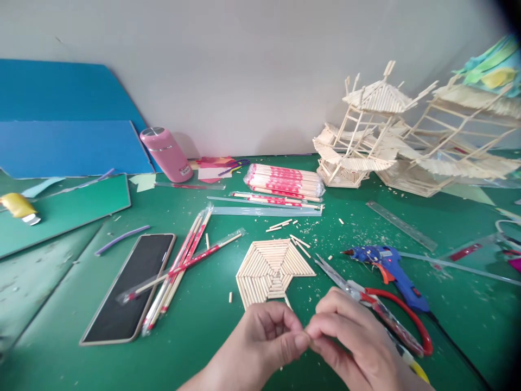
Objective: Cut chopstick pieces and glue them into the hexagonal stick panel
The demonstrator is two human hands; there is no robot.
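My left hand (268, 342) and my right hand (350, 336) meet at the fingertips near the front of the table. Both are closed in a pinch; whatever lies between the fingers is too small or hidden to make out. Just beyond them lies a flat panel of short wooden sticks (260, 266), laid in rings around a centre, with a gap at its lower right. My left hand covers its near edge. Red-handled scissors (378, 307) lie beside my right hand, partly behind it. A blue glue gun (391, 271) rests on its side farther right.
Wrapped stick packs (183, 266) lie across a phone (130, 293) on the left. Behind are a larger stick bundle (285, 182), a pink flask (169, 155) and stick-built pavilion models (366, 130). A clear ruler (401, 225) and scattered wood crumbs lie right.
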